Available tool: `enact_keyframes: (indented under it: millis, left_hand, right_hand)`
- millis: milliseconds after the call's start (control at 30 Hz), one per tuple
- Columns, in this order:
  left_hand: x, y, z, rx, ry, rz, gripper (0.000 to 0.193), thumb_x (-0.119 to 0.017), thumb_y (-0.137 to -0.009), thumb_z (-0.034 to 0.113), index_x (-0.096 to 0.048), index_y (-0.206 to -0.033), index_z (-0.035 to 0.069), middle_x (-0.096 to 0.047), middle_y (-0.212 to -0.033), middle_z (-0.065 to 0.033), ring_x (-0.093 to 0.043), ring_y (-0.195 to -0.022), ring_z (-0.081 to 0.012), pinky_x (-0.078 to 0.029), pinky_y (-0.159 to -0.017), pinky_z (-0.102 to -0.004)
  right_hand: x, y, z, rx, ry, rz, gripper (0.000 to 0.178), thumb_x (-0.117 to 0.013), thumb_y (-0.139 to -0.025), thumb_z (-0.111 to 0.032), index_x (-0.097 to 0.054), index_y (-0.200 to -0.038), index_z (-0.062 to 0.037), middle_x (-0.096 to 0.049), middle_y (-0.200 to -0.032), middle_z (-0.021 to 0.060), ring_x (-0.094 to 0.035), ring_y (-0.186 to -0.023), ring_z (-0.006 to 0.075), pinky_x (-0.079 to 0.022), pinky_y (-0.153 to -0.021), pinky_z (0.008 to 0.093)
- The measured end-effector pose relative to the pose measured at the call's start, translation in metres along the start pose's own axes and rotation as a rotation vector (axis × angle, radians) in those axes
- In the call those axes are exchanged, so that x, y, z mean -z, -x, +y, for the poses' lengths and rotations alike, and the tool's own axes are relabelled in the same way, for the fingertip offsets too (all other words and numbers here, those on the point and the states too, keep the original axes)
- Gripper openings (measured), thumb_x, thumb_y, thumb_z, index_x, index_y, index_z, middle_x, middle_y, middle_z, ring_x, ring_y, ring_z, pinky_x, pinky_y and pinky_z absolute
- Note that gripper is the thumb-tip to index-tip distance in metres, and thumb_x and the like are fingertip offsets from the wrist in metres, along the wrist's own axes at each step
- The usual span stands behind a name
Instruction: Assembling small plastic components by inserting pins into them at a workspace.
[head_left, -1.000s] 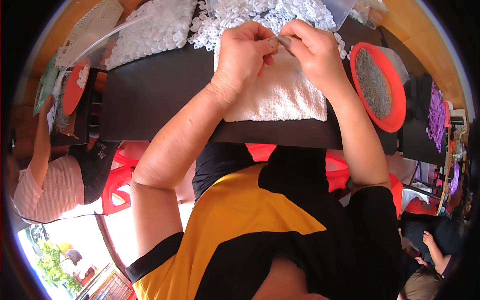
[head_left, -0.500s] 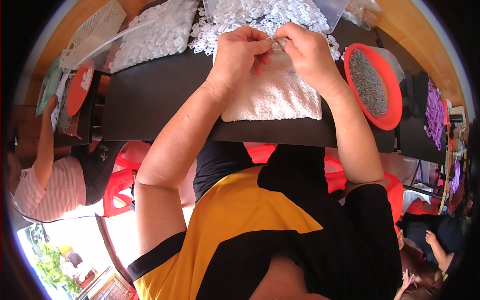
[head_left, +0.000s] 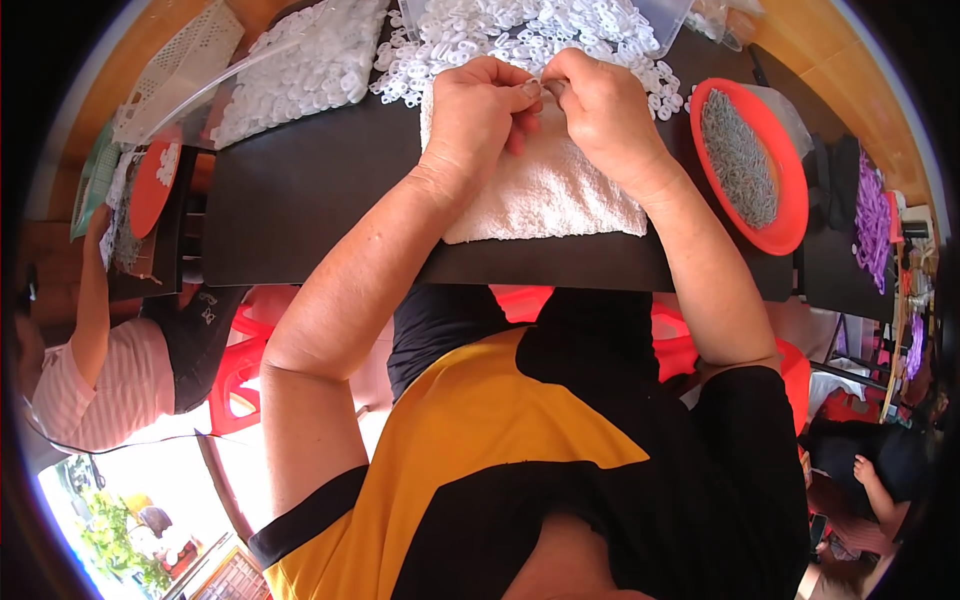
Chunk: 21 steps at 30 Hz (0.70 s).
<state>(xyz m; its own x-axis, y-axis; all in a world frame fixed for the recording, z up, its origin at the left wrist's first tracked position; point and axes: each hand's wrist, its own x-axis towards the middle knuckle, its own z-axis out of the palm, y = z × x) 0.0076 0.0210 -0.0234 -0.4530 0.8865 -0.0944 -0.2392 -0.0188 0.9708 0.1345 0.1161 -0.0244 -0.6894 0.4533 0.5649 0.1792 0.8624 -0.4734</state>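
My left hand (head_left: pixel 478 110) and my right hand (head_left: pixel 605 112) meet fingertip to fingertip above a cream towel (head_left: pixel 550 195) on the dark table. Both are closed in a pinch. Whatever lies between the fingertips is too small and too covered to name. Just beyond the hands spreads a heap of small white oval plastic rings (head_left: pixel 560 28). To the right of my right hand stands a red oval basin (head_left: pixel 792 190) holding many small grey metal pieces (head_left: pixel 738 155), perhaps screws or springs.
A clear bag of white plastic pieces (head_left: pixel 300 75) lies at the far left, near a white perforated basket (head_left: pixel 185 60). Purple strips (head_left: pixel 872 225) hang at the right. Another person in a striped shirt (head_left: pixel 105 380) sits at the left; one more person's hand (head_left: pixel 863 470) shows lower right.
My hands stay pinched together, with the right fingers shifted slightly and the fingertips a little more curled. The view has moved slightly.
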Motion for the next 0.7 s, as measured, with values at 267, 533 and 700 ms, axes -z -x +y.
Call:
enact_keyframes:
  millis: [267, 533, 700]
  left_hand:
    - [-0.010, 0.009, 0.002, -0.040, -0.163, 0.104, 0.005, -0.063, -0.087, 0.000, -0.063, -0.088, -0.005, -0.062, -0.070, -0.0088, -0.052, -0.051, -0.0115, -0.039, -0.042, -0.0240]
    - [-0.007, 0.003, -0.004, -0.054, -0.082, 0.117, 0.006, -0.063, -0.086, 0.003, -0.061, -0.085, -0.003, -0.062, -0.068, -0.0063, -0.050, -0.048, -0.0100, -0.039, -0.040, -0.0254]
    - [-0.005, 0.000, -0.007, -0.069, -0.047, 0.086, 0.007, -0.063, -0.087, 0.004, -0.060, -0.086, -0.003, -0.061, -0.068, -0.0069, -0.051, -0.048, -0.0102, -0.039, -0.040, -0.0251]
  right_hand:
    - [-0.007, 0.001, -0.004, -0.084, -0.028, 0.016, 0.014, -0.054, -0.075, -0.003, -0.064, -0.084, -0.0021, -0.065, -0.075, 0.0172, -0.062, -0.074, 0.0376, -0.046, -0.065, 0.0489]
    - [0.010, -0.005, 0.002, -0.258, -0.338, -0.181, 0.016, -0.051, -0.086, 0.000, -0.064, -0.095, 0.0014, -0.065, -0.075, 0.0045, -0.058, -0.071, 0.0112, -0.048, -0.067, 0.0278]
    - [0.013, -0.006, 0.009, -0.165, -0.131, -0.161, 0.016, -0.051, -0.086, -0.001, -0.063, -0.096, -0.0002, -0.064, -0.074, 0.0065, -0.059, -0.069, 0.0132, -0.047, -0.065, 0.0282]
